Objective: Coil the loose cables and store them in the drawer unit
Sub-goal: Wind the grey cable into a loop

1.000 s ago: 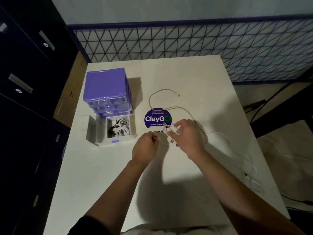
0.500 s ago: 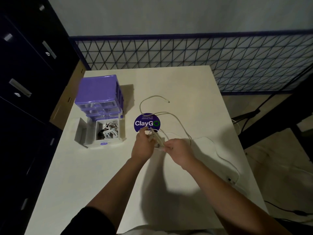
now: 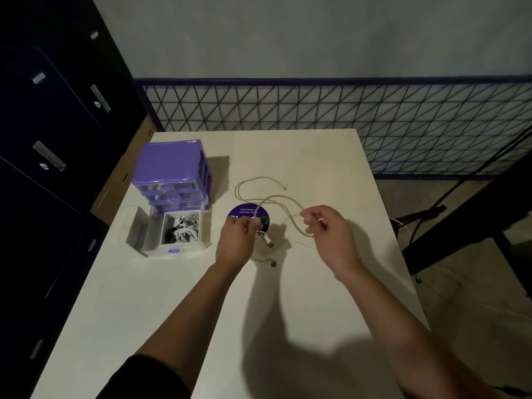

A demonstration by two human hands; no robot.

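Note:
A loose white cable loops across the white table, its far plug lying near the middle. My left hand pinches one part of this cable above a round purple sticker. My right hand grips another stretch of the same cable, held apart to the right, so a strand sags between the hands. Two USB plugs hang or lie just below my left hand. The purple drawer unit stands at the left, its bottom drawer pulled out and holding several coiled cables.
A black wire-mesh panel runs behind the table. Dark filing cabinets stand to the left. A brown cardboard box sits between cabinet and table. Black cables and a dark frame lie on the floor at the right.
My hands have moved apart: the right hand swung out to the right, drawing a length of cable, while the left stayed over the sticker. The camera tilted up.

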